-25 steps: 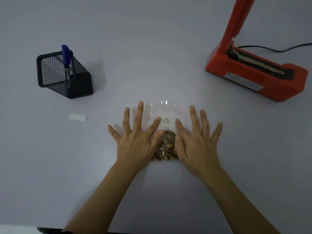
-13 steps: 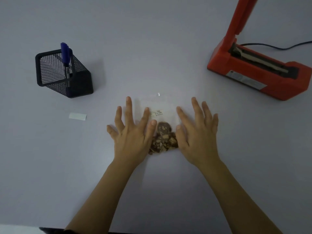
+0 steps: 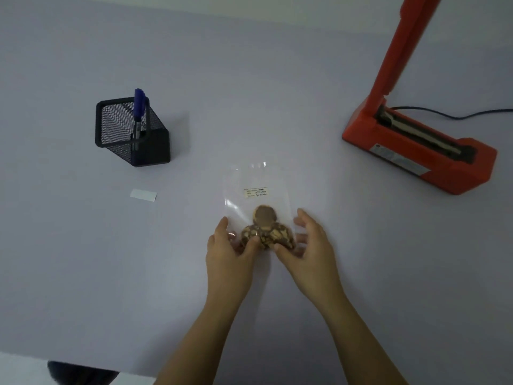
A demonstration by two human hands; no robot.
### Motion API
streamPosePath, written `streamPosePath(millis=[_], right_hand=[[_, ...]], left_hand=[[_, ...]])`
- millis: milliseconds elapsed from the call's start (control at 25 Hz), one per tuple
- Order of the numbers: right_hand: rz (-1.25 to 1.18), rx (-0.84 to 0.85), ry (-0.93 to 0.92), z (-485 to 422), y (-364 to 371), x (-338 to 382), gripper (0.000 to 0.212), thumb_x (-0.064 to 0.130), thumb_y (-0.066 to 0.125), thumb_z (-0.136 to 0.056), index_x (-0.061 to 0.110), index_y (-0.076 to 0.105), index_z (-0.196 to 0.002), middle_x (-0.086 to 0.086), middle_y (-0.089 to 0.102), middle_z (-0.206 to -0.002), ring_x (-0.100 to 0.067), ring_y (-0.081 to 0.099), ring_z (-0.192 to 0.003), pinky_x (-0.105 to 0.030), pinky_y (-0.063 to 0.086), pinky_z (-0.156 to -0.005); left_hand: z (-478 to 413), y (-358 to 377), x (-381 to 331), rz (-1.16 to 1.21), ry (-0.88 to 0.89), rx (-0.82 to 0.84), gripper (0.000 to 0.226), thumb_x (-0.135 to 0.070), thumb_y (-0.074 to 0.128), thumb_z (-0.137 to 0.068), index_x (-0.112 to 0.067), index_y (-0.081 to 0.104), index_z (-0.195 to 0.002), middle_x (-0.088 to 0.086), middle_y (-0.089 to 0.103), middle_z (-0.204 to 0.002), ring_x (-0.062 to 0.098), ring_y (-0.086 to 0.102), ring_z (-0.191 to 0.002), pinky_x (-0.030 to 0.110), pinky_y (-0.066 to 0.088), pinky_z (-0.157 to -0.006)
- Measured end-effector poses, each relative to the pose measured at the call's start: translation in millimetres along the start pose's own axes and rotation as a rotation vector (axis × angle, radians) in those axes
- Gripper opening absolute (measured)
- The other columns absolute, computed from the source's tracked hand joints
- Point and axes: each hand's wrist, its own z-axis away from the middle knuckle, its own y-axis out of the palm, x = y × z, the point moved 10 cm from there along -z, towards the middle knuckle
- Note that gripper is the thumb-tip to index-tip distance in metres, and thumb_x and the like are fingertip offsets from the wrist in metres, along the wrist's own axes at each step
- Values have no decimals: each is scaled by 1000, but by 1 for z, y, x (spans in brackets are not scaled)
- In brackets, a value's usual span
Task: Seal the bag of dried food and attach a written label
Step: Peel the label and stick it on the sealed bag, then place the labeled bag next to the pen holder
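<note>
Grip status: both hands cup the lower end of the clear bag [image 3: 256, 200] on the counter [image 3: 249, 79]. Left hand [image 3: 229, 250] holds the left edge, thumb pressed on the film beside the dried food [image 3: 268, 233]; right hand [image 3: 308, 245] holds the right edge, thumb at the food's lower right, fingers curled along the side. Whether either hand is under the bag, cannot tell.

Bag lies flat, mouth pointing away from me. Written label [image 3: 256, 192] sits on the film just above the food.

Handling estimate: light, limp, slick film; contents loose and brittle, weight all at the near end. Best taken by the side edges near the food, not the empty upper film.

Red heat sealer [image 3: 416, 151], arm raised, stands well apart to the right. Mesh pen holder [image 3: 131, 134] with blue pen [image 3: 139, 102] far left; white paper strip [image 3: 143, 195] nearer.
</note>
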Motion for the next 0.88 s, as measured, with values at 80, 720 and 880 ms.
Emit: streamPosePath(millis=[80, 720, 880], right_hand=[[-34, 0, 19, -6, 0, 1, 70, 13, 74, -77, 20, 38, -137, 5, 49, -124, -9, 54, -102, -16, 47, -83], [-1, -256, -166, -226, -17, 121, 63, 11, 71, -78, 10, 43, -134, -8, 47, -131, -15, 49, -109, -29, 45, -95], [45, -303, -182, -267, -19, 131, 58, 12, 70, -79, 5, 46, -132, -14, 49, -130, -25, 51, -115, -39, 44, -99]], left_hand=[[-8, 0, -12, 28, 36, 10, 70, -25, 65, -85, -21, 29, -144, -4, 45, -118, 11, 52, -100, 23, 42, -83], [-226, -2, -182, 47, 336, 15, 65, -23, 68, -83, -8, 38, -139, 10, 54, -129, 21, 56, -110, 24, 39, -90], [-264, 6, -208, -10, 387, 28, 66, -26, 67, -84, -7, 37, -140, 11, 52, -129, 19, 53, -111, 21, 36, -88]])
